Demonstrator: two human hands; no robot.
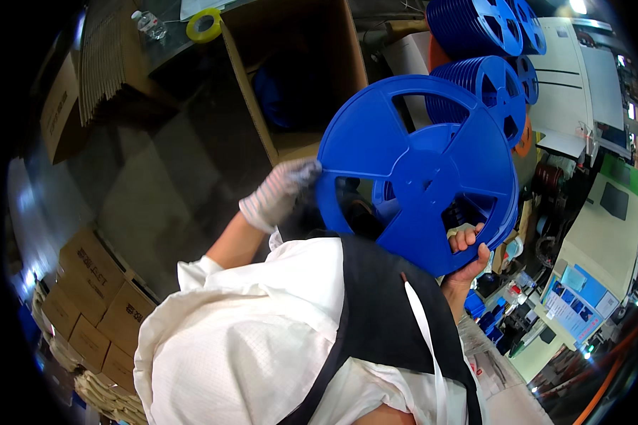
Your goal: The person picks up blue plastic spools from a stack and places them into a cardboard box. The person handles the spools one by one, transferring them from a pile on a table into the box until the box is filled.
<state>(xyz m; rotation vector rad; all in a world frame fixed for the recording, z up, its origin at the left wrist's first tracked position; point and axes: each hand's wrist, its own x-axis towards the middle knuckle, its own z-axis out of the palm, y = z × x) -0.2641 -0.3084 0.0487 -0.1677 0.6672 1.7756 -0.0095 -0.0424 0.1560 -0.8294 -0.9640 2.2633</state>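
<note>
A large blue plastic reel (429, 180), with wide cut-outs between its spokes, is held up in front of my chest. My left hand (280, 193), in a pale striped glove with grey fingertips, is closed at the reel's left rim; its fingertips are partly blurred. At the lower right, my bare right hand (469, 256) grips the rim, with fingers showing through a cut-out and the thumb outside. Part of a second flange shows behind the front one. Just beyond the reel stands an open cardboard box (294, 145), with something blue inside its dark interior.
Stacked blue reels (500, 88) stand at the far right. A roll of yellow tape (204, 26) and a plastic bottle (149, 25) lie on a surface at the far left, near flattened cardboard (110, 60). Closed cartons (88, 273) are piled at left. Pale green machinery (602, 227) stands at right.
</note>
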